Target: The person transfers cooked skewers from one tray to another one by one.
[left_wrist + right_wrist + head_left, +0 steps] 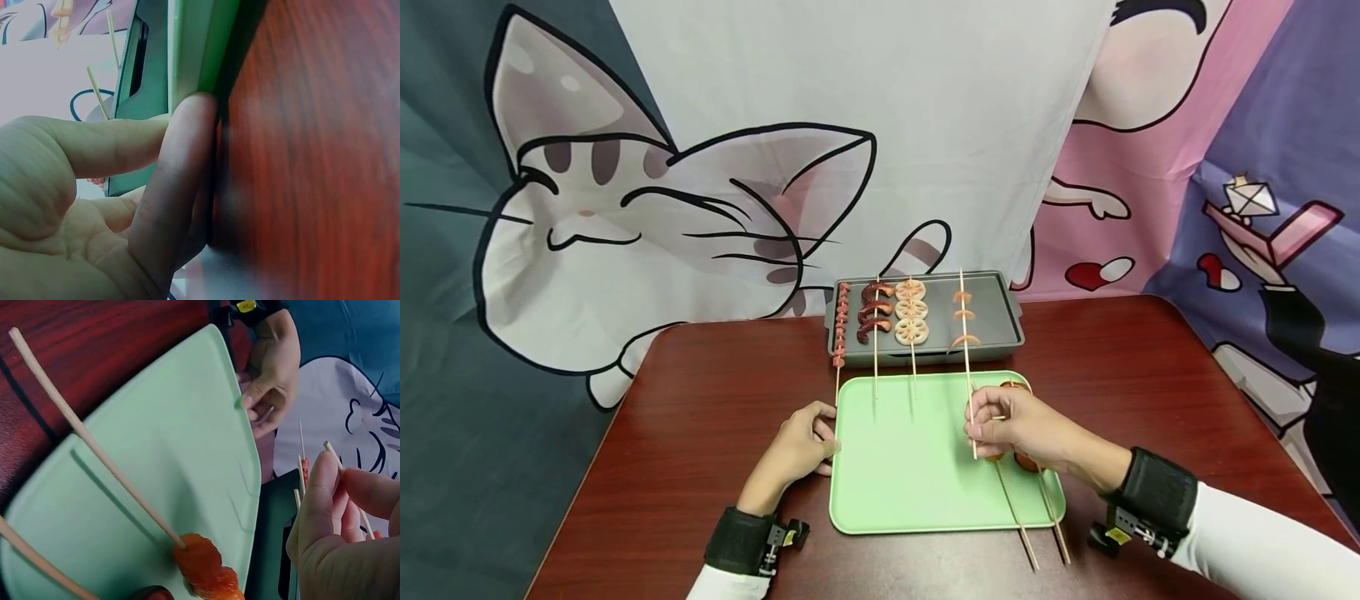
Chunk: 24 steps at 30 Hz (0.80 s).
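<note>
My right hand [1018, 425] pinches the lower stick of a bamboo skewer [966, 367] between thumb and fingers. This skewer carries small curved orange pieces, which are over the grey grill pan [992, 312]. In the right wrist view, the stick's end pokes out above my fingertips. My left hand [797, 446] holds the left rim of the green tray [910, 467] between thumb and finger, as the left wrist view shows close up. Two skewers lie on the tray's right side, partly hidden by my right hand; one bears glossy orange pieces [200, 556].
Across the pan lie a skewer of small red pieces [841, 325], one of dark red octopus-like pieces [874, 312] and one of lotus root slices [912, 321]. Their sticks jut out toward the tray. Brown wooden table [700, 417]; a printed cloth [925, 100] hangs behind.
</note>
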Motion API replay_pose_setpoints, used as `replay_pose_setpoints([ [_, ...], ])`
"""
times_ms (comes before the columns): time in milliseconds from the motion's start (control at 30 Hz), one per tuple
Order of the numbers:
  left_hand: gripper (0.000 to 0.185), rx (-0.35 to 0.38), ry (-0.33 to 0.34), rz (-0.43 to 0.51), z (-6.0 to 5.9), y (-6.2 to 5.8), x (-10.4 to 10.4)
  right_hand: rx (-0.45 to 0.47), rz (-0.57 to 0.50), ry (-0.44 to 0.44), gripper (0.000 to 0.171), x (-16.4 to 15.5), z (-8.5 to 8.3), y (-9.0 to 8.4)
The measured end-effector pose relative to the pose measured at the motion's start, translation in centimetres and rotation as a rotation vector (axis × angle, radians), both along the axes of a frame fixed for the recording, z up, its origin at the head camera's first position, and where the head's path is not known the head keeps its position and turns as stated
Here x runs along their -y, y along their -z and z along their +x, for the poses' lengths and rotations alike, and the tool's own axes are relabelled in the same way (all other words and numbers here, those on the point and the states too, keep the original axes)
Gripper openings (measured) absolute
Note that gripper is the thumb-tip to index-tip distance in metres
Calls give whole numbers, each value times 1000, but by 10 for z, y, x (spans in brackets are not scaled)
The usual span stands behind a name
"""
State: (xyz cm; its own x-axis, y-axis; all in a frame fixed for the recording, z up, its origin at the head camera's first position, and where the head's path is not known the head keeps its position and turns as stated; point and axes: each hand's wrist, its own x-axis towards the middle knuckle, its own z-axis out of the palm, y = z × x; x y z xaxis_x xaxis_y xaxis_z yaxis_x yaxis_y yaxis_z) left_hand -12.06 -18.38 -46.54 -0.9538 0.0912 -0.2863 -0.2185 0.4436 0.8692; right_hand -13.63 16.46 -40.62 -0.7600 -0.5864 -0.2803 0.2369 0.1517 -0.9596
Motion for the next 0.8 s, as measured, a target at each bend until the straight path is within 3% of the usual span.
replay_pose_setpoints([
  [367,46,-6,1,7,0,-1,-1,32,-22,-7,14,-8,16,1],
  [800,45,-4,2,1,0,-1,0,-28,-8,-44,23,-16,38,14],
])
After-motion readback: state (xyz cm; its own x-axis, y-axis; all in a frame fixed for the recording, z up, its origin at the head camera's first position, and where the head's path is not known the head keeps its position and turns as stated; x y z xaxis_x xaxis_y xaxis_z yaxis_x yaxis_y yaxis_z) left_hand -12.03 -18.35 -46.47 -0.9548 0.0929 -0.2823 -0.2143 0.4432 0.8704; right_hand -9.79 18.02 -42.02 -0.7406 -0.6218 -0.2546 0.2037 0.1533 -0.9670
